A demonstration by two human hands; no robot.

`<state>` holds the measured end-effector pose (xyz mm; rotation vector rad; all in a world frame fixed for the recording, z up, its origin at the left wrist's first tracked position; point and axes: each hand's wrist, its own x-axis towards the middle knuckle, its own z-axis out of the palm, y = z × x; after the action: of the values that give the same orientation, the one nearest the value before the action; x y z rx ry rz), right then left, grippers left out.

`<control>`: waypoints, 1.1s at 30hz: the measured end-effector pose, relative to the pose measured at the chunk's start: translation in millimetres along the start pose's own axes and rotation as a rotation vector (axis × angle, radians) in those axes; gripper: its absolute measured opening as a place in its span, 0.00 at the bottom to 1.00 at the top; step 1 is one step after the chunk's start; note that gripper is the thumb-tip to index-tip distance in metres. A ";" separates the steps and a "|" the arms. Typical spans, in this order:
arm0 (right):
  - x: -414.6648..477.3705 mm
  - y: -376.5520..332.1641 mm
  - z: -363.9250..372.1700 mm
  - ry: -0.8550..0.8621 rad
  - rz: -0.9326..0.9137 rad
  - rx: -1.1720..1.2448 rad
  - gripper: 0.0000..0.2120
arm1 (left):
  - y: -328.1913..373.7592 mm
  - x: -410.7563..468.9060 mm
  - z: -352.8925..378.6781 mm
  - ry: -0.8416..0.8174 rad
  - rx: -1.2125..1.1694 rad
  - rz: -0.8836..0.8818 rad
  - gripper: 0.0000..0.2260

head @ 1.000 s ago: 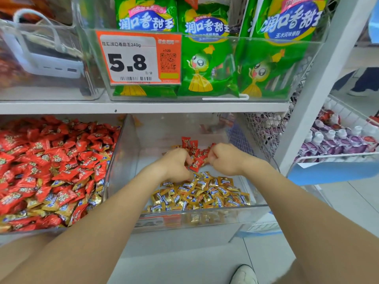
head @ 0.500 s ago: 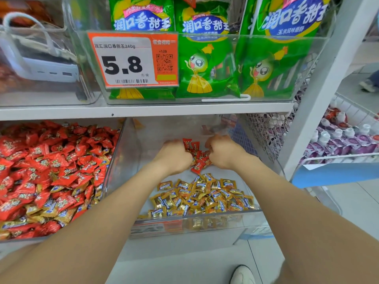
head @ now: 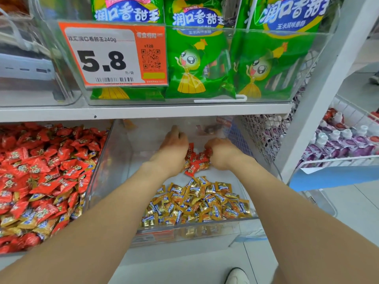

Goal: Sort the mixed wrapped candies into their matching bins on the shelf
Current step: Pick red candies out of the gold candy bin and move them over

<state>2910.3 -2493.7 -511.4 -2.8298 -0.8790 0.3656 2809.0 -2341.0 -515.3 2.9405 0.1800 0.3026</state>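
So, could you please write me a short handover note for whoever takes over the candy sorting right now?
Left hand: in the right bin, cupped against the red candies at its back; fingers hidden, grip unclear.
Right hand: fingers curled round the same red candies from the other side.
Gold candies: piled at that bin's front, apart from the reds.
Left bin: mostly red, with gold strays along its front.
Done: reds in the right bin gathered into one clump.
Left to do: move the clump to the left bin, then bring the gold strays across.
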 end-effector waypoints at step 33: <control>-21.2 -19.7 -4.5 -0.192 -0.139 0.097 0.12 | -6.0 -7.4 5.7 -0.350 -0.289 -0.003 0.10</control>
<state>2884.1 -2490.1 -498.9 -2.6594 -1.0572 0.6496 2802.4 -2337.2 -523.3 2.6501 0.0828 -0.1744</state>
